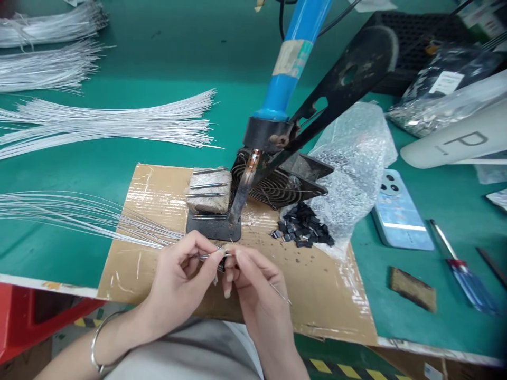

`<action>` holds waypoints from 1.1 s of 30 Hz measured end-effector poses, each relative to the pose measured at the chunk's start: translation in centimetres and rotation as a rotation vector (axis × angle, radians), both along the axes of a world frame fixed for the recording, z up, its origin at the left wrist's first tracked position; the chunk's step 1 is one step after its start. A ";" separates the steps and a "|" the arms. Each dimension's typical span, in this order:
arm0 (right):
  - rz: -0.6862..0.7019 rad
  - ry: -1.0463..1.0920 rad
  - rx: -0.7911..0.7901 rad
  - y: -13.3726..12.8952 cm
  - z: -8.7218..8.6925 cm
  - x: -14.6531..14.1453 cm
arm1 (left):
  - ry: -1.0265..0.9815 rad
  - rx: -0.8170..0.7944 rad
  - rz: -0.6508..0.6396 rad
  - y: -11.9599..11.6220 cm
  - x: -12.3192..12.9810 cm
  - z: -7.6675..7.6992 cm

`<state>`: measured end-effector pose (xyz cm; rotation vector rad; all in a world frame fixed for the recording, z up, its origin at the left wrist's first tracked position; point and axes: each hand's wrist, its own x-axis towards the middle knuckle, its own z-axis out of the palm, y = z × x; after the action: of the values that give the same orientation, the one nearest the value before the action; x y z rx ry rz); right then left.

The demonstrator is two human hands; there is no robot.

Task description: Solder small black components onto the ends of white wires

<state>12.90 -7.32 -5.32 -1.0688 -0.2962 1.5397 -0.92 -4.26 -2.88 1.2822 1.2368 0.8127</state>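
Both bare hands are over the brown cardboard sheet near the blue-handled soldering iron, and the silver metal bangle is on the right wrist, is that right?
Not quite: the head view shows the silver metal bangle on the left wrist, not the right. The rest holds: the bare left hand and bare right hand are over the brown cardboard sheet near the blue-handled soldering iron.

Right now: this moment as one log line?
left grip: holding wires | right grip: beside left, hold unclear | iron: tip down over pad | black pieces: heaped right of pad
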 end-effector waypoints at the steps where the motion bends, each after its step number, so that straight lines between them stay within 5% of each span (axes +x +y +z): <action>1: -0.003 -0.018 0.013 -0.1 -0.1 0.1 | -0.005 -0.004 0.006 0.1 0.0 0.1; 9: 0.015 -0.206 0.089 -0.8 -0.9 0.2 | 0.025 0.021 0.031 0.1 -0.2 0.0; 33: 0.086 -0.161 0.060 -0.7 -0.4 1.0 | 0.130 0.207 -0.047 -0.3 -0.7 -0.7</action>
<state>13.91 -8.02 -5.74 -1.1474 -0.5018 1.5137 -1.67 -4.60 -3.60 1.5470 1.2440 0.8508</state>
